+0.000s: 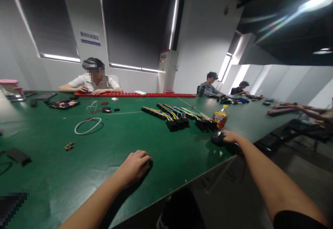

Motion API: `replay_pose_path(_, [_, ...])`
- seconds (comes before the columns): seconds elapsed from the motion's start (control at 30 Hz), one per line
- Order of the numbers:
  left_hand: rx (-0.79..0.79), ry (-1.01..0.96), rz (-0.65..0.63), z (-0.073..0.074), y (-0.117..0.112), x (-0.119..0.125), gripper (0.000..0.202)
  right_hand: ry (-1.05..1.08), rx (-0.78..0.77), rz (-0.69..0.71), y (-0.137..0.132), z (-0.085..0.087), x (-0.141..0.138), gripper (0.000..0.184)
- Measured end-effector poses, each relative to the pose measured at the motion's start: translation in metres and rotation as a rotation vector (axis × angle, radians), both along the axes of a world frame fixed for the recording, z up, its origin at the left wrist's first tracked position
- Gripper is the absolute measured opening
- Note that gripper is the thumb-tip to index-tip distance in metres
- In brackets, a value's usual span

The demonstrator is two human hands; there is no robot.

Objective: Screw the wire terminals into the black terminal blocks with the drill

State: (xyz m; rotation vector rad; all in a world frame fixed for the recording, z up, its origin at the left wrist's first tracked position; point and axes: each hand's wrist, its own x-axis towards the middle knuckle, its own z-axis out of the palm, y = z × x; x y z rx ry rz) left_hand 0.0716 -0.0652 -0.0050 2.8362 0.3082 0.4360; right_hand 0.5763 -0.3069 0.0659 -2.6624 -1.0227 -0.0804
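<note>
My left hand (137, 165) rests on the green table (104, 163) near its front edge, fingers curled under and pressed together. Nothing shows in it, though its underside is hidden. Out to the right, my right hand (230, 137) is closed around a black power tool (218, 138) that looks like a cordless drill, partly hidden by the hand. Just beyond the tool stands a drink bottle (220, 116) with a yellow cap. Left of the bottle lie bundled wire harnesses with black connectors (175, 123), their wires yellow, blue and green.
A white cable loop (88, 132), small brass-coloured pieces (69, 146) and a black block (18, 156) lie to the left. A red slotted rail (161, 95) runs along the far edge, where a person (95, 80) sits. More people work farther right.
</note>
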Motion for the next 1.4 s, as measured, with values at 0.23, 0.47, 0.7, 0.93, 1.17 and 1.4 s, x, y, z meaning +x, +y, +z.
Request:
replay_pose_path(0.23, [-0.057, -0.025, -0.029, -0.002, 0.002, -0.003, 0.024, -0.098, -0.152, -0.103, 0.05, 0.014, 0.012, 0.036])
replay_pose_path(0.47, [-0.051, -0.035, -0.006, -0.003, 0.004, 0.0, 0.025, -0.129, -0.205, -0.006, 0.089, 0.002, 0.017, 0.074])
replay_pose_path(0.7, [-0.018, -0.05, -0.01, -0.004, 0.006, 0.0, 0.025, 0.001, -0.287, -0.15, 0.103, -0.015, 0.028, 0.1])
replay_pose_path(0.93, [-0.022, -0.046, -0.017, 0.001, 0.003, 0.001, 0.027, 0.034, -0.304, -0.109, 0.107, -0.021, 0.025, 0.098])
replay_pose_path(1.17, [0.004, -0.029, -0.026, -0.002, 0.006, 0.001, 0.026, -0.005, -0.265, -0.039, 0.114, -0.02, 0.023, 0.091])
replay_pose_path(1.4, [-0.011, -0.034, -0.019, -0.001, 0.006, 0.001, 0.025, -0.085, -0.266, 0.077, 0.123, -0.016, 0.001, 0.043])
